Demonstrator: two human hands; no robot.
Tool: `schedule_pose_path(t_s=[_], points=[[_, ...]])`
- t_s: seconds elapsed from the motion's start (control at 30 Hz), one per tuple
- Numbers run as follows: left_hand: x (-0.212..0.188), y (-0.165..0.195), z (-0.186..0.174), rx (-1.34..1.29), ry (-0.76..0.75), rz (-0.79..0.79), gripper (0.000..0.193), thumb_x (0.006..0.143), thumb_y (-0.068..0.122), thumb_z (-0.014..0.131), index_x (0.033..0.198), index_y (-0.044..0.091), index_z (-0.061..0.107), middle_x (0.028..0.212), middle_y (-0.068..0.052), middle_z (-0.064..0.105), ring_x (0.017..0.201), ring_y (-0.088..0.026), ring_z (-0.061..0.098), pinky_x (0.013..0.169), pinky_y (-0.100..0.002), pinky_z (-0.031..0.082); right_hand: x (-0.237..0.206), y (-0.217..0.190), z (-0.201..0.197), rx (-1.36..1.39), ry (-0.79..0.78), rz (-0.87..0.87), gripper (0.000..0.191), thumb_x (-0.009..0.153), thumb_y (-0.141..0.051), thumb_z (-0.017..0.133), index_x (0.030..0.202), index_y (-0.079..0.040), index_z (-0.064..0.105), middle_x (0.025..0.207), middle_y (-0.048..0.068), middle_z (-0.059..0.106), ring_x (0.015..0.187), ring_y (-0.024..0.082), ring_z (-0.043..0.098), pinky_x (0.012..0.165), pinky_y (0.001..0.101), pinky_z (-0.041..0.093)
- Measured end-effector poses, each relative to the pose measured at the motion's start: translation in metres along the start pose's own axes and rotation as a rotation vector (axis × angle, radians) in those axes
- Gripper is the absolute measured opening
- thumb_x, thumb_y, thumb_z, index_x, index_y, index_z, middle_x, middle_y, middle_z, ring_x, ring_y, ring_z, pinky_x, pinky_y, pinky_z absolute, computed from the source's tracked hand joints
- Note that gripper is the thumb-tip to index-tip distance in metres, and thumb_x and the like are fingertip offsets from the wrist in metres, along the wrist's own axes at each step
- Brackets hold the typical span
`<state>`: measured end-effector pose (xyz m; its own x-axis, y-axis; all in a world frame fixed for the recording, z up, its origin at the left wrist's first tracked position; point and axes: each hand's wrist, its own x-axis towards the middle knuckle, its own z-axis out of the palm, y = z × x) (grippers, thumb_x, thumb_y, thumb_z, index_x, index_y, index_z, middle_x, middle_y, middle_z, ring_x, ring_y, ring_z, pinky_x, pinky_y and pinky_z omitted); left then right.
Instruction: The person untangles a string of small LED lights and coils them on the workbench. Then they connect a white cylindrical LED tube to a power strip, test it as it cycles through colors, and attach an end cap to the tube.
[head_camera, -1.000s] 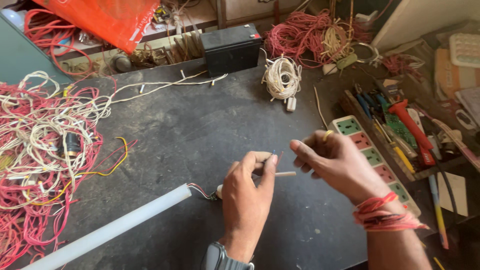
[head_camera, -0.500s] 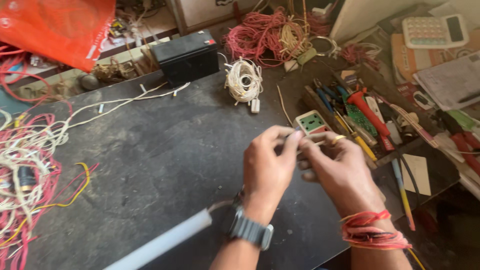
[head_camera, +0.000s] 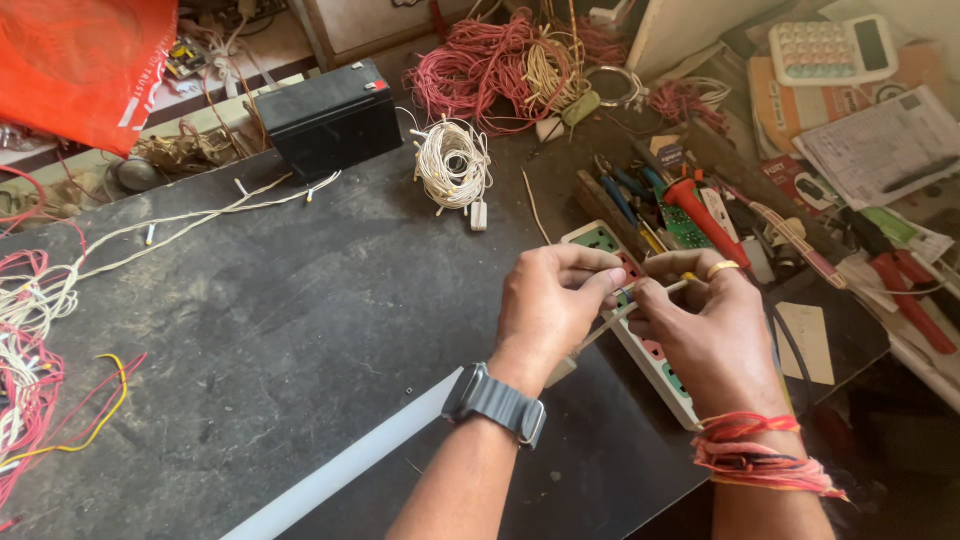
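While your left hand (head_camera: 555, 305) and right hand (head_camera: 700, 320) meet over the near right part of the dark surface (head_camera: 300, 300), both are closed in narrow pinches on the thin pale wire (head_camera: 605, 325) that runs out of the end of the white tube (head_camera: 340, 470). That tube lies slantwise from about 7 o'clock up toward your left wrist, so the wire end sits directly between your fingertips, over the white power strip (head_camera: 655, 360). By the look of it, you are working the wire's end, twisting or baring it; I cannot tell which. The next move calls for a steady grip with the left and small, fine turns with the right. Farther off, at 1 o'clock, hand tools (head_camera: 690, 205) lie in a row; at 12 o'clock sits a white wire coil (head_camera: 452, 165), with a black battery (head_camera: 328, 118) at 11 o'clock beyond.
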<state>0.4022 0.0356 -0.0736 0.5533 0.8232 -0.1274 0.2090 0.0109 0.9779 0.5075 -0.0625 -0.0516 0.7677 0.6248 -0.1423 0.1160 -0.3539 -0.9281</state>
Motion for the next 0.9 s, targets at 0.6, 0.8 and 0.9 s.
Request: schedule_pose_path(t_s=[0.6, 0.8, 0.9], points=[[-0.001, 0.006, -0.023, 0.566, 0.021, 0.586, 0.018, 0.085, 0.002, 0.070, 0.098, 0.009, 0.081, 0.099, -0.014, 0.070, 0.099, -0.033, 0.068, 0.089, -0.043, 0.053, 0.002, -0.001, -0.005, -0.051, -0.153, -0.097, 0.023, 0.084, -0.006, 0.074, 0.105, 0.002, 0.081, 0.090, 0.004, 0.080, 0.075, 0.007, 0.066, 0.067, 0.0233, 0.053], [0.016, 0.007, -0.016, 0.618, -0.041, 0.577, 0.016, 0.084, 0.006, 0.070, 0.095, 0.010, 0.081, 0.096, -0.017, 0.072, 0.093, -0.035, 0.070, 0.085, -0.043, 0.056, 0.014, 0.003, -0.003, -0.223, -0.052, -0.152, 0.017, 0.085, -0.009, 0.077, 0.101, -0.005, 0.083, 0.083, 0.004, 0.080, 0.073, 0.007, 0.067, 0.066, 0.0237, 0.054], [0.028, 0.011, -0.016, 0.562, -0.049, 0.542, 0.016, 0.081, 0.009, 0.073, 0.095, 0.012, 0.081, 0.094, -0.016, 0.075, 0.090, -0.035, 0.072, 0.083, -0.043, 0.057, 0.020, 0.000, -0.003, -0.212, -0.051, -0.186, 0.015, 0.086, -0.009, 0.075, 0.098, -0.004, 0.082, 0.083, 0.003, 0.080, 0.066, 0.008, 0.068, 0.061, 0.0251, 0.055]])
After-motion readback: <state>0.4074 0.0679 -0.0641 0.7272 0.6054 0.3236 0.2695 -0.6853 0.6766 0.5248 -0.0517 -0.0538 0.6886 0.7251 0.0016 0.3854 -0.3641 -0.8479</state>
